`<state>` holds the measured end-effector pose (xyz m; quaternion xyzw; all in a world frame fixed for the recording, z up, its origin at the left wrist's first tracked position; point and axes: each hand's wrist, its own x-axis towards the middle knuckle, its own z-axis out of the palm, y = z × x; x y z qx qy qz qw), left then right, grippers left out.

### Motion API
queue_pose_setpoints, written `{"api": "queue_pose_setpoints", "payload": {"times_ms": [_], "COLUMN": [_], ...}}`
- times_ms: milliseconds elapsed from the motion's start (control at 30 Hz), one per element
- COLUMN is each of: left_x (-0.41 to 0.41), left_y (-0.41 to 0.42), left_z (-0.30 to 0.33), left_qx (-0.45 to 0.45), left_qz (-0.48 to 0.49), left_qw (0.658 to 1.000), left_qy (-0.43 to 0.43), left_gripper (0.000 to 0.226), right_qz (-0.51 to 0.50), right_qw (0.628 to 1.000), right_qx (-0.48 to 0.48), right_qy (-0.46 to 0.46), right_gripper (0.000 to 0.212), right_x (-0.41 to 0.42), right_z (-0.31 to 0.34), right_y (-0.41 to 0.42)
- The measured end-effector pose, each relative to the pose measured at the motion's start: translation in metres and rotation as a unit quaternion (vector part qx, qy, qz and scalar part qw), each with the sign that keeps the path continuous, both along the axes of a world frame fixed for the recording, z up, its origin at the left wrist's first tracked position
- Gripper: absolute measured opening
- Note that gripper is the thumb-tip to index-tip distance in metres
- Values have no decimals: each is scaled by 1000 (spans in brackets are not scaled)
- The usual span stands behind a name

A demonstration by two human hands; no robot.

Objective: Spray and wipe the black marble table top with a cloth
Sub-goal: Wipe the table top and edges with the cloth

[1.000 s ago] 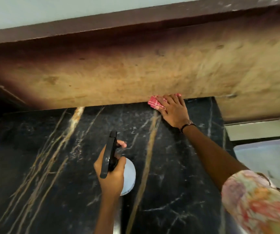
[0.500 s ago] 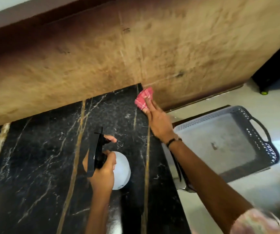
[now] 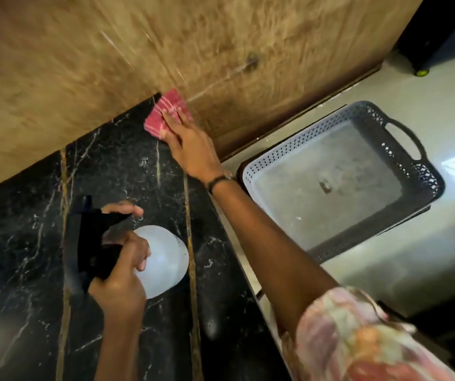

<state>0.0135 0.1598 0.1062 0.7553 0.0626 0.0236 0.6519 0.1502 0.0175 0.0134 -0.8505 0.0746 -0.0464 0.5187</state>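
Note:
The black marble table top with gold and white veins fills the lower left. My right hand lies flat on a folded red checked cloth, pressing it onto the table's far right corner against the wall. My left hand grips a spray bottle with a black trigger head and a whitish round body, held above the middle of the table top. A finger rests on the trigger.
A brown wooden wall panel rises behind the table. On the pale floor to the right stands a grey perforated plastic basket with a handle. A dark object with a green wheel is at the top right.
The view has swung to the right, bringing the basket and floor into sight. My right hand has slid the cloth along the back edge to the table's far right corner. The spray bottle stays in my left hand.

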Motion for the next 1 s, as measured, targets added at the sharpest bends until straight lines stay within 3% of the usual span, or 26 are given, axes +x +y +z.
{"api": "queue_pose_setpoints", "payload": {"times_ms": [100,200,267,500,633,800,1000], "left_x": [2,5,7,-6,-21,-42,-67], "left_y": [3,5,2,-8,-10,-11,-1], "left_z": [-3,-4,-1,6,7,5,1], "left_qx": [8,15,24,52,54,64,70], "left_qz": [-30,-42,-74,-55,-52,-72,-86], "left_qw": [999,997,994,997,997,995,993], "left_qy": [-18,-55,-79,-11,23,3,-32], "left_gripper": [29,9,26,20,15,15,10], "right_qz": [5,-4,-10,-8,2,7,7], "right_qw": [1000,999,999,999,998,995,993], "right_qx": [-10,-30,-43,-31,-57,-72,-101], "right_qy": [19,19,18,25,40,64,57], "right_gripper": [46,46,46,46,47,48,47], "right_x": [26,4,-26,-153,-118,-60,-174], "right_z": [3,3,3,7,12,15,13], "right_y": [0,4,6,13,9,8,17]}}
